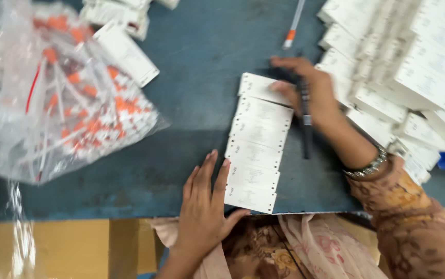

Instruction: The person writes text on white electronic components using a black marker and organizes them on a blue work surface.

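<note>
The left hand (203, 204) lies flat at lower centre, fingers together, thumb spread, touching the near end of a fanned row of white tags (257, 145) at frame centre on the blue table (196, 62). The right hand (310, 93) presses the far end, fingers clamped on a black pen (305, 121). A clear bag of orange-tipped pieces (67, 98) sits at left; white tag stacks (408, 67) fill the upper right.

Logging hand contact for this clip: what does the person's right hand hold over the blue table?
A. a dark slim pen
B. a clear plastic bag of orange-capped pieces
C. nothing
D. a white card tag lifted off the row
A: the right hand grips a dark slim pen beside the row of white card tags, while the left hand rests flat at the row's near end.
</note>
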